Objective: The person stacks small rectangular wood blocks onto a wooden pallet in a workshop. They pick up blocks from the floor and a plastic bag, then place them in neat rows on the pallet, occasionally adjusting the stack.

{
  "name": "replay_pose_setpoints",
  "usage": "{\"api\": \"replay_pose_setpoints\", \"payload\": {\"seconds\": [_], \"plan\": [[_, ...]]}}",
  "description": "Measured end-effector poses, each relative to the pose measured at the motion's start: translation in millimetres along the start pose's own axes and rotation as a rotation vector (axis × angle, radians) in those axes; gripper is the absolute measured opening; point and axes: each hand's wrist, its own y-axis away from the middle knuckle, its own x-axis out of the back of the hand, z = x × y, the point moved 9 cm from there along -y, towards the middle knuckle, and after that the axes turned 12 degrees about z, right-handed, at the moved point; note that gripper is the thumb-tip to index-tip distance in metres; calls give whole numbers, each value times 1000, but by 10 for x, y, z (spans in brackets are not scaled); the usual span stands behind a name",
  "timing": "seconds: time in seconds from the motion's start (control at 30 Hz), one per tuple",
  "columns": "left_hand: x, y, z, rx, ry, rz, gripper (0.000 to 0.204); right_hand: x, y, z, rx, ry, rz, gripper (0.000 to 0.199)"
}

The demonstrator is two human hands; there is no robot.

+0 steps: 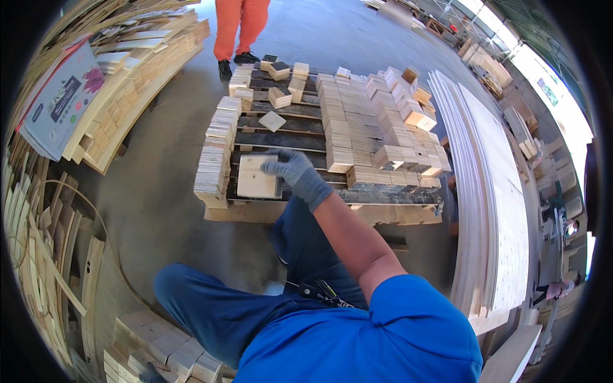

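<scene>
Head view: a gloved right hand (295, 172) rests on a square wooden block (257, 177) at the near-left corner of the pallet (281, 139).

The fingers are curled over the block's right edge, gripping it; the block lies flat, directly left of the palm, just beside the stack of thin boards (214, 153) along the pallet's left edge. The left hand is out of view, so the right is nearer.

Concrete floor (159, 210) with background items: stacked thin boards (128, 96) at upper left, a printed bag (64, 96) lying on them; large plywood sheets (498, 210) at right; a co-worker's orange-trousered legs (239, 29) beyond the pallet.
</scene>
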Motion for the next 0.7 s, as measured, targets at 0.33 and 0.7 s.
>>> {"api": "replay_pose_setpoints", "payload": {"seconds": [0.33,0.7], "plan": [[579,-266,1061,-479,-69,210,69,2425,347,75,87,-62,514,49],[1821,-296,3021,-282,657,-8,67,3234,1261,2631,-502,-189,858,39]]}}
